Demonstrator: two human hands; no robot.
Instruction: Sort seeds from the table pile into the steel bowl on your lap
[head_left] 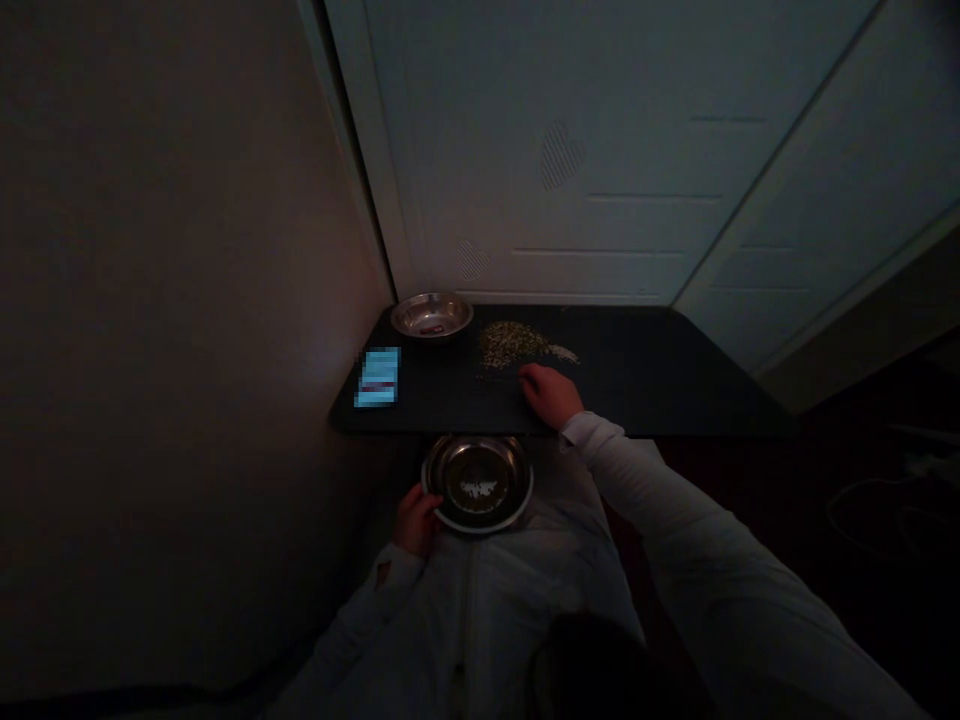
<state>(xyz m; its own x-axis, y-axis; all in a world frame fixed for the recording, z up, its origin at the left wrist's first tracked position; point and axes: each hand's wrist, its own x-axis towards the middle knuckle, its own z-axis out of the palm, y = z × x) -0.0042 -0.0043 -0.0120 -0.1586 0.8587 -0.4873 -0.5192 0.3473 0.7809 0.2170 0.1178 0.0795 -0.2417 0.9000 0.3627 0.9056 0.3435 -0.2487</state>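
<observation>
Grains (511,342) lie in a loose, greenish-and-pale heap just beyond the right hand (553,395), a little to the left of its fingertips; a small pale pile (564,353) adjoins the heap's right side, straight beyond the right hand's fingers; these fingers are bunched low over the dark table (675,385), and whether they pinch anything cannot be told; a faint thin line (499,378) runs left from them, too dim to make out.

Nearer the body, the left hand (416,520) is closed on the left rim of the lower bowl (480,527), thumb over the edge; this metal bowl sits at the lap, its far rim close to the table's near edge, with dark contents and a bright patch in the middle.

The right wrist crosses that near edge; from the right fingers the tabletop stretches broadly rightward to a slanting side edge, the widest room for moving; to their left, beyond the heap, stands the upper bowl (409,318) near the back edge; a blurred pale-blue rectangle (379,377) lies farther left, close to the left edge; a white panel (622,220) bounds the far side, a wall (225,350) the left.
</observation>
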